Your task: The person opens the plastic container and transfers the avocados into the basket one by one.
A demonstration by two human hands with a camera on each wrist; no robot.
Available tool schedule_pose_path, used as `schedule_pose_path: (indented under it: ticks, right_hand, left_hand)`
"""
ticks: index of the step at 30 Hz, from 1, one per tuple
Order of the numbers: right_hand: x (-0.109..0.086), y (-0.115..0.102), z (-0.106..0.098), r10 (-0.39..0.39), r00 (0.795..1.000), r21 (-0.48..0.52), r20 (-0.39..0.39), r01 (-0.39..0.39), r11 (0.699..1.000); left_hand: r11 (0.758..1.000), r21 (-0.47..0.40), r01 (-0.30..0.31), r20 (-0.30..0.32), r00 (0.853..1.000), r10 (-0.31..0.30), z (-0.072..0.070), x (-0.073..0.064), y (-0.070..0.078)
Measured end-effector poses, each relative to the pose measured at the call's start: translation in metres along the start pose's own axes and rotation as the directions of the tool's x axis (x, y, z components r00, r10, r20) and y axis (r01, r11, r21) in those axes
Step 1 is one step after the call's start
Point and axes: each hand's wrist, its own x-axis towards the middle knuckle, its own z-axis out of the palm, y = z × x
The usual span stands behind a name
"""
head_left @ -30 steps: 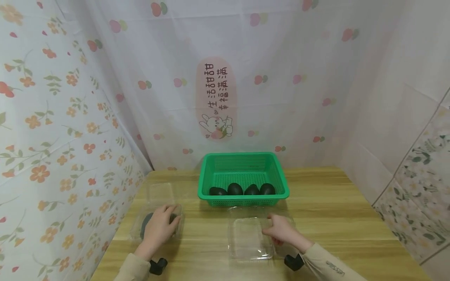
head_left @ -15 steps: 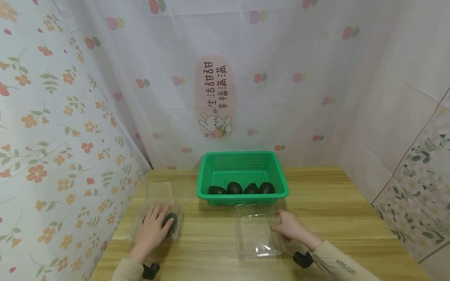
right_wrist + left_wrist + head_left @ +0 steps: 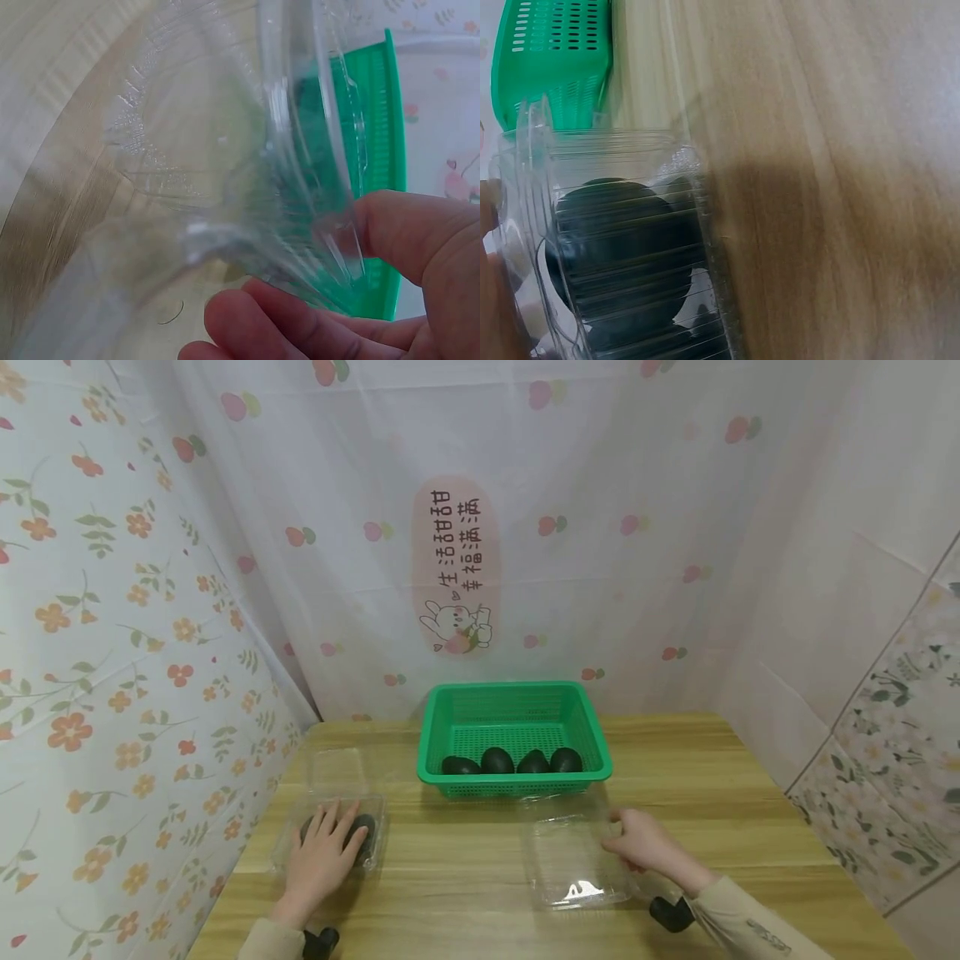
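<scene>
On the left of the table, my left hand (image 3: 322,857) rests with spread fingers over dark avocados (image 3: 364,833) in a clear plastic clamshell box (image 3: 379,814). Its lid (image 3: 335,768) lies folded back behind. Through the ribbed wall in the left wrist view, a dark avocado (image 3: 622,247) shows; part of the contents is covered by the hand. My right hand (image 3: 654,845) pinches the edge of a second clear clamshell box (image 3: 573,860) between thumb and fingers. In the right wrist view, the thumb (image 3: 405,232) presses on the rim of this see-through box (image 3: 187,135), with fingertips beneath.
A green perforated basket (image 3: 514,689) stands at the back middle, with several avocados (image 3: 497,761) along its front side. Behind the wooden table (image 3: 442,893) hangs a printed white curtain (image 3: 622,460). Floral cloth (image 3: 135,610) borders the left side.
The left hand's fingers have straightened and spread over the avocados. My right hand has moved right, taking the clear box with it.
</scene>
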Motion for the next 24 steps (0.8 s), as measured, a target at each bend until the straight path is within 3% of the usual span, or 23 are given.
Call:
schedule_pose_path:
  ticks: [12, 18, 24]
  right_hand:
    - [-0.017, 0.022, -0.021, 0.065, 0.997, -0.067, -0.047, -0.068, 0.995]
    - [-0.026, 0.036, -0.03, 0.073, 0.995, -0.099, -0.071, -0.08, 0.992]
    - [-0.032, 0.044, -0.038, 0.132, 0.989, -0.084, -0.064, -0.137, 0.987]
  left_hand:
    - [1.0, 0.012, -0.009, -0.04, 0.999, 0.01, 0.009, 0.0, -0.002]
    - [1.0, 0.009, -0.005, -0.045, 0.999, 0.005, 0.008, -0.001, 0.0]
    - [1.0, 0.004, -0.015, -0.057, 0.998, 0.015, 0.006, -0.003, 0.002]
